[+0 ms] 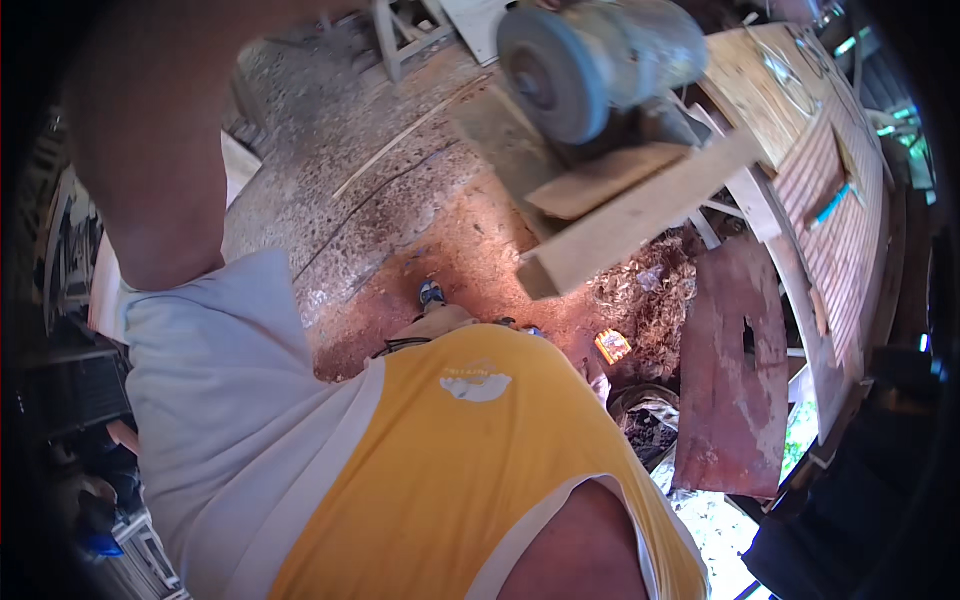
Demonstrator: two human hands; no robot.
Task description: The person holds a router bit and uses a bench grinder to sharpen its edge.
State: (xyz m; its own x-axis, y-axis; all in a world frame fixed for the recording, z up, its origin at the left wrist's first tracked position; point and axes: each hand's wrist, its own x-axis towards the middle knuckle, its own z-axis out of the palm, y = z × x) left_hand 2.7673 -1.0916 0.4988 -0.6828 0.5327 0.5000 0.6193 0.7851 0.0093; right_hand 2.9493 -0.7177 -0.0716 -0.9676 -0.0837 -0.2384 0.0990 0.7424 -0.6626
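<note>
Neither of my hands is in the picture. My left arm rises from a white sleeve and bends across the upper left, and its hand lies outside the view. Of my right arm only a bare part near the shoulder shows at the lower edge. In front of me stands a bench grinder [640,50] with a grey-blue wheel [548,75] facing left. It is mounted on a wooden stand [640,215], with a loose-looking flat piece of wood [605,180] below the wheel. Whether either hand touches anything cannot be seen.
To the right is a wooden workbench [790,90] with a slatted surface [830,230] and a turquoise object [832,203]. A worn reddish board [733,370] leans below it, beside wood shavings [650,300]. A long thin strip [400,140] and a dark cable [365,205] lie on the floor.
</note>
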